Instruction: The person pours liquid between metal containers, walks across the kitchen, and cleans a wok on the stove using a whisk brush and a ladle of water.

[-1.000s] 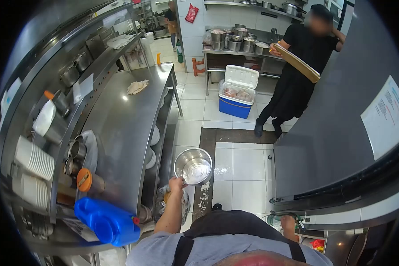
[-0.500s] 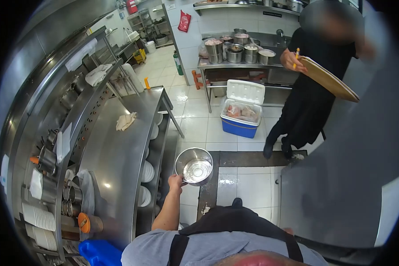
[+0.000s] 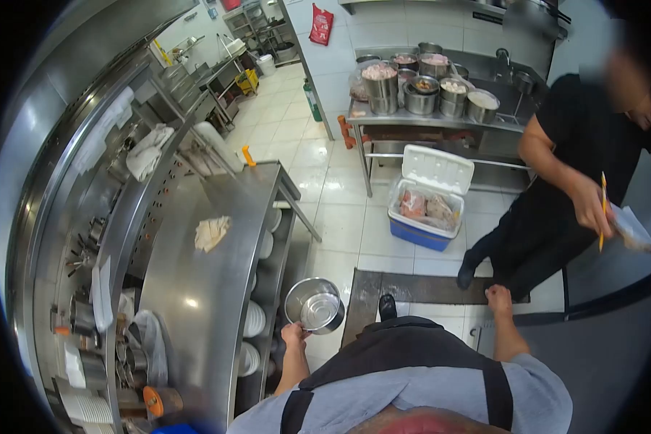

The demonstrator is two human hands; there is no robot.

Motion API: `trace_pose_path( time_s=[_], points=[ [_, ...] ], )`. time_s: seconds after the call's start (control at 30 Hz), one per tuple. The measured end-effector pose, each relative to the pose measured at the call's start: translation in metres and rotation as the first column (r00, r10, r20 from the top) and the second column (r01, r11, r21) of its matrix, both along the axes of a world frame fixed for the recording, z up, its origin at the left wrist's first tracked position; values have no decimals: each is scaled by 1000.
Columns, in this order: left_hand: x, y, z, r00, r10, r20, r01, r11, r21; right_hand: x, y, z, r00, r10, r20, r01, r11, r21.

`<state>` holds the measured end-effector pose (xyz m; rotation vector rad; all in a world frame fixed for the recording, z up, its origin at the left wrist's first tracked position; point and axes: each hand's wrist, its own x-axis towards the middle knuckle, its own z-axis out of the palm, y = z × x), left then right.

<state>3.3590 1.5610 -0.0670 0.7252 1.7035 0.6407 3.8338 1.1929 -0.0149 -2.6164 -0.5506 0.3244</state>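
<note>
A steel pot point(image 3: 315, 305) with a shiny inside hangs out in front of me beside the steel table. My left hand point(image 3: 294, 334) is closed on the pot's near side, where its handle is hidden by the fingers. To the right, my right hand point(image 3: 498, 296) hangs over the floor with its fingers curled in, and nothing shows in it. The pot's inside looks bare of food.
Left stands a steel table point(image 3: 188, 304) with a cloth point(image 3: 213, 233) on top and plates point(image 3: 254, 319) below. Ahead, an open cooler point(image 3: 427, 212) holds bagged food. Filled pots point(image 3: 420, 95) crowd the back counter. A co-worker point(image 3: 557, 173) with a pencil stands right, near a dark mat point(image 3: 441, 287).
The view has shifted forward, bringing cooler and counter closer. The pot stays in my left hand. My right hand has come into view. The co-worker has lowered the board and pencil.
</note>
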Motion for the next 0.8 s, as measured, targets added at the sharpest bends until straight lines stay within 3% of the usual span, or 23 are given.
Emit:
trace_pose_path(
  time_s=[0.1,0.17,0.2,0.23,0.27,0.33,0.37,0.4,0.53,0.6,0.8],
  points=[
    [52,50,2,1000,0,11,1,999,-36,19,12,-24,996,-18,-86,9,994,-105],
    [98,82,22,994,-112,-19,113,991,66,35,20,-55,988,-57,-146,35,989,-145],
    [116,106,5,991,-136,-15,137,985,102,50,10,-91,994,97,-57,-107,974,-199],
    [138,128,2,964,-261,-59,266,955,129,48,-6,-111,972,236,6,-225,937,-267],
    [167,146,3,961,-276,-32,277,951,136,34,21,-45,982,184,-49,-189,902,-388],
    [236,167,37,929,-370,-8,367,915,167,43,21,-58,997,43,-60,-59,954,-295],
    [268,180,44,893,-450,-1,443,880,169,52,12,-85,996,81,27,-71,957,-282],
    [299,190,53,852,-522,51,504,842,192,47,32,-52,987,-114,-111,89,973,-211],
    [419,214,81,694,-690,206,652,723,227,45,49,-70,968,-196,-158,147,950,-277],
    [476,206,110,617,-748,245,705,664,251,49,64,-69,942,-192,-275,75,920,-386],
    [611,198,119,432,-863,261,825,495,271,78,77,-109,868,-318,-382,198,926,-321]
  ],
)
